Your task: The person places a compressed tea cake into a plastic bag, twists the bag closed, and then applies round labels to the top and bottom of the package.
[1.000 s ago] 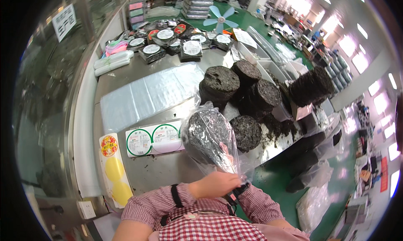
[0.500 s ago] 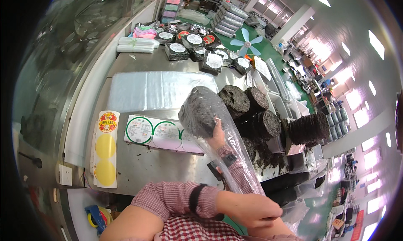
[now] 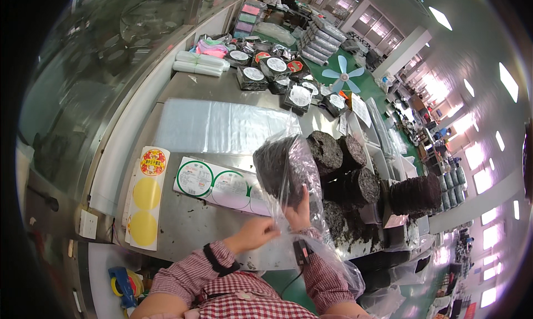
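"Your left hand has moved since half a second ago. It was down low, across your right arm. Now it has gone over to the left, by the clear bag."

"What is it doing there?"

"Its fingers are curled in, close to the edge of the bag. They may be pinching it, but the plastic is too shiny for me to tell."

"And your right hand?"

"You have it bent around the low right side of the black stack. Your thumb points up. Your other fingers are mostly hidden, and the bag hangs loose down by your wrist."

"So where is that stack?"

"Up inside the bag, tilted, over the metal table. It covers part of the label strip. On its right are more black stacks."

"What else is near you?"

"Flat clear bags lie behind the strip. Yellow stickers lie to its left. Black packs sit at the far end, with a blue fan just past them."
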